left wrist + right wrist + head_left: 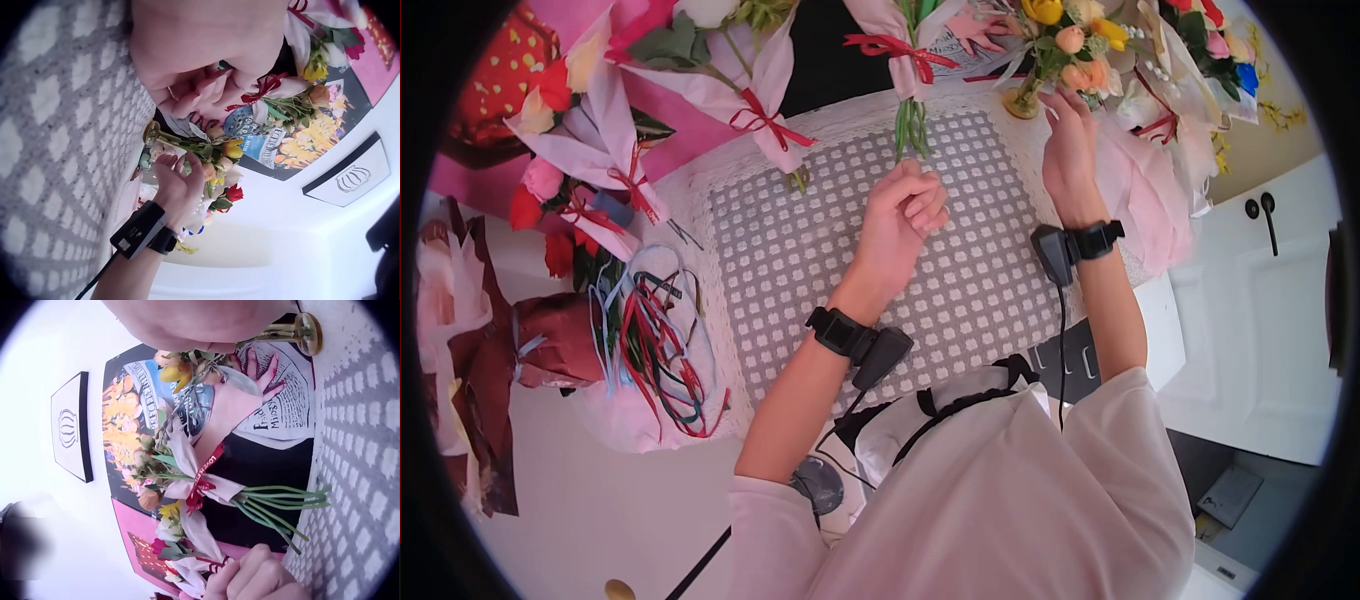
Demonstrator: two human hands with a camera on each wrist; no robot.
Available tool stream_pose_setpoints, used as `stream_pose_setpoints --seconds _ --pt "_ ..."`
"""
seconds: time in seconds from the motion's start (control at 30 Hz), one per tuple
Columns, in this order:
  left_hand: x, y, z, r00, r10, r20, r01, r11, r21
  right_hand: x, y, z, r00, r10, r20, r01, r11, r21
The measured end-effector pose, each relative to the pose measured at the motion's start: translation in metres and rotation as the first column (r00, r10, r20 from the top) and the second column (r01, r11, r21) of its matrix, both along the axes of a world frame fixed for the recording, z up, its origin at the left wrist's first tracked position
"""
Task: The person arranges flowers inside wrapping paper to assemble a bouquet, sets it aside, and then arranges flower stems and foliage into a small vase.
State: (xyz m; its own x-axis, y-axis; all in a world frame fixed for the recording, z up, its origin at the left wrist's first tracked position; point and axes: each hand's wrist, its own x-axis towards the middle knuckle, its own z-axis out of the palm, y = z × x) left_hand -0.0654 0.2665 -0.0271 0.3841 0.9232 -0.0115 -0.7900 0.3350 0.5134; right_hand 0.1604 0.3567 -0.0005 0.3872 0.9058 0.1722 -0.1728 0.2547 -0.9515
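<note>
My right hand (1068,150) is raised beside the small glass vase (1022,104), near the peach roses (1076,76); I cannot tell whether its fingers touch or pinch anything. The vase stands just beyond the fingertips and appears to serve as a foot that holds the stems upright. My left hand (907,205) is over the checked mat (800,265), fingers loosely bent inward, nothing visible in them. Directly ahead of those fingers are the stems (910,130) of one bouquet; its red bow (900,52) cinches the pale wrap around the stems, presumably so paper and flowers act as one unit. It seems propped against the printed board (275,456) behind. To the left of my left hand, a second wrapped bouquet (766,122) is bound the same way. Nearer my left elbow, loose ribbons (668,350) lie in a tangle at the table's side, likely for easy reach, with dark red paper (558,340) farther out. The mat covers the middle of a white lacy tablecloth (1040,165). Outward from my right wrist is pink wrapping (1140,190), then a white cabinet (1250,300) with black handles (1270,225).
</note>
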Motion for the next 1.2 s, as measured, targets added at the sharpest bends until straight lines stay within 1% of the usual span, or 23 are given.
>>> stream_pose_setpoints --seconds 0.03,0.1,0.17,0.2,0.27,0.4,0.47,0.5,0.57,0.7,0.77,0.8,0.87,0.9,0.97,1.0,1.07,1.13,1.2 --pt "0.0 0.0 0.0 1.0 0.004 -0.007 -0.004 1.0 0.003 0.002 0.006 0.003 1.0 -0.011 0.026 0.011 1.0 0.001" --pt "0.001 0.001 0.001 1.0 -0.002 -0.017 0.002 1.0 0.01 0.004 0.016 0.001 0.999 -0.054 -0.002 0.054 0.998 0.012" --pt "0.001 0.001 0.0 1.0 0.002 -0.005 -0.001 1.0 0.007 0.002 0.021 0.001 0.999 -0.024 -0.037 0.027 0.996 0.087" --pt "0.001 0.001 0.001 1.0 -0.001 -0.009 0.001 1.0 0.007 0.004 0.026 0.0 0.999 -0.026 -0.04 0.03 0.996 0.088" --pt "0.001 0.001 0.001 1.0 0.0 -0.019 0.0 1.0 0.003 0.012 0.038 -0.008 0.998 0.044 0.046 -0.046 0.998 0.043" --pt "0.001 0.001 0.001 1.0 0.002 -0.016 -0.002 1.0 -0.015 0.019 0.056 -0.015 0.998 0.05 0.046 -0.053 0.997 0.051" --pt "0.002 0.001 0.002 0.999 0.002 -0.034 -0.002 1.0 -0.008 0.019 0.057 -0.013 0.994 0.106 0.019 -0.107 0.982 0.155" --pt "0.002 0.001 0.002 0.999 0.004 -0.034 -0.004 1.0 -0.009 0.021 0.057 -0.013 0.994 0.108 0.019 -0.109 0.982 0.153" --pt "0.003 0.001 0.002 0.999 0.005 -0.045 -0.005 1.0 -0.004 0.024 0.057 -0.012 0.979 0.188 0.08 -0.197 0.973 0.121" --pt "0.005 0.0 0.003 0.999 0.018 -0.049 -0.018 1.0 0.0 0.023 0.052 -0.008 0.978 0.201 0.063 -0.206 0.975 0.085" --pt "0.004 0.0 0.004 0.997 0.014 -0.082 -0.014 1.0 0.001 0.023 0.049 -0.005 0.968 0.213 0.136 -0.217 0.976 0.019" --pt "0.004 -0.001 0.004 0.997 0.022 -0.077 -0.022 1.0 0.004 0.021 0.043 -0.002 0.965 0.22 0.14 -0.225 0.974 0.021" --pt "0.004 -0.001 0.006 0.995 0.011 -0.099 -0.01 1.0 0.008 0.015 0.03 0.01 0.967 0.182 0.18 -0.196 0.978 0.065" --pt "0.004 -0.001 0.006 0.995 0.018 -0.095 -0.017 1.0 0.013 0.013 0.025 0.015 0.965 0.188 0.185 -0.203 0.977 0.069" --pt "0.005 -0.001 0.005 0.99 -0.001 -0.142 0.003 1.0 0.017 0.011 0.016 0.021 0.974 0.136 0.181 -0.147 0.988 0.048" --pt "0.006 -0.001 0.006 0.991 0.006 -0.136 -0.003 1.0 0.021 0.012 0.014 0.024 0.973 0.124 0.196 -0.13 0.991 0.017" --pt "0.007 -0.003 0.006 0.983 -0.004 -0.183 0.006 1.0 0.012 0.014 0.011 0.027 0.969 0.139 0.202 -0.148 0.989 0.028" --pt "0.008 -0.004 0.007 0.983 -0.004 -0.186 0.007 1.0 0.011 0.014 0.008 0.031 0.967 0.156 0.203 -0.168 0.985 0.04" --pt "0.007 -0.005 0.007 0.98 -0.008 -0.197 0.009 1.0 0.007 0.012 0.003 0.036 0.966 0.138 0.219 -0.143 0.99 0.004"
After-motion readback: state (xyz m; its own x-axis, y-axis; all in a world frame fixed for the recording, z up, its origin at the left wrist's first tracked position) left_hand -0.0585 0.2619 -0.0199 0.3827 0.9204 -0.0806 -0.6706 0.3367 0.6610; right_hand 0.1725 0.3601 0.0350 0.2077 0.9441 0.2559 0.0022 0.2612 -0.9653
